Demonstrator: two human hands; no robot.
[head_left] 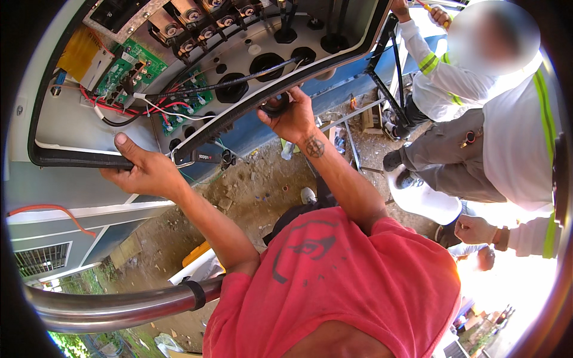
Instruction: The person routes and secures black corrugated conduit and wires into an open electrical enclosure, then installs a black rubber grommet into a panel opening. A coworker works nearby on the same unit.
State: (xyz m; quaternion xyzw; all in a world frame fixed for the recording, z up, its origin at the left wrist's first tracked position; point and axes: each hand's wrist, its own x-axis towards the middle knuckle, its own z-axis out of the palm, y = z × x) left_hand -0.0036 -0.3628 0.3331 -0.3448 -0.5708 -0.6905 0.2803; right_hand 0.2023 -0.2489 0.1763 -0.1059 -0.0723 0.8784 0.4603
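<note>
A large open electrical enclosure [113,143] fills the upper left, with its black-sealed rim facing me. My left hand [146,170] grips the near left corner of that rim, thumb up over the edge and fingers underneath. Below the rim at upper middle, my right hand [292,122] is closed around a dark round fitting [276,106]; the enclosure edge partly hides it. A black cable [239,79] inside runs from a round hole in the enclosure floor toward the green circuit boards [140,68]. Red and white wires [170,107] lie beside them.
A person in a white long-sleeved top [447,77] works at right, holding a yellow-handled tool. Another sleeved arm [477,231] shows below. A thick metal pipe [119,307] crosses the lower left. A white chair [430,200] and scattered items stand on the dirt ground.
</note>
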